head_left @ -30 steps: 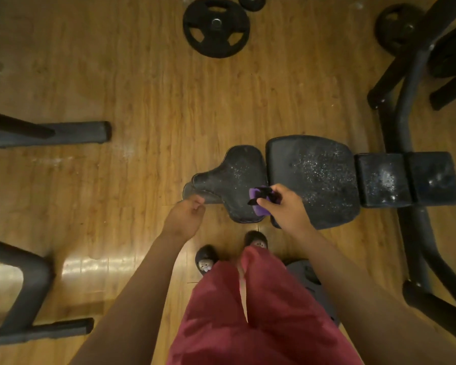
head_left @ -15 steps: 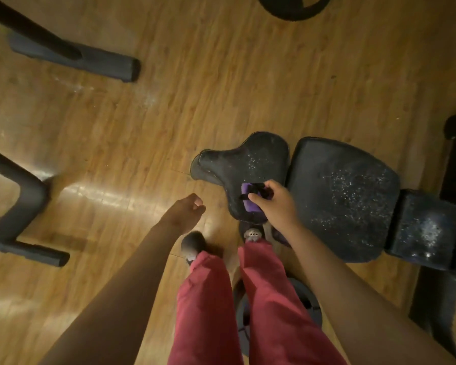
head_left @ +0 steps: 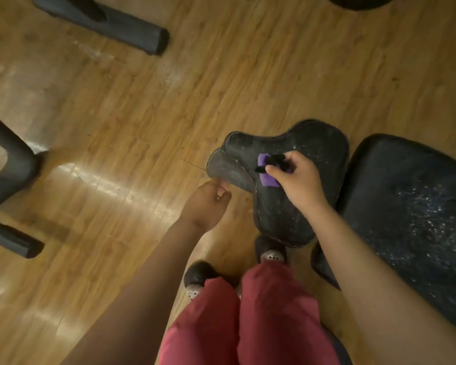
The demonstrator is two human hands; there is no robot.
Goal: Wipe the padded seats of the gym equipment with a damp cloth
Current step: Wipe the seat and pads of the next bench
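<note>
Mostly hidden inside the grip of the right hand (head_left: 298, 177), a small purple-and-black cloth (head_left: 268, 180) shows only a purple fold and a black strip against the dusty black padded seat (head_left: 287, 143). The left hand (head_left: 206, 204) curls its fingers just beside the seat's narrow tip; whether they touch cannot be told. The wide black back pad (head_left: 406, 193) runs off the right edge, a round black weight plate (head_left: 358, 1) off the top and dark metal frame legs (head_left: 8, 159) off the left. Red trousers (head_left: 248, 325) cover all but the toes of two dark shoes (head_left: 199, 275).
</note>
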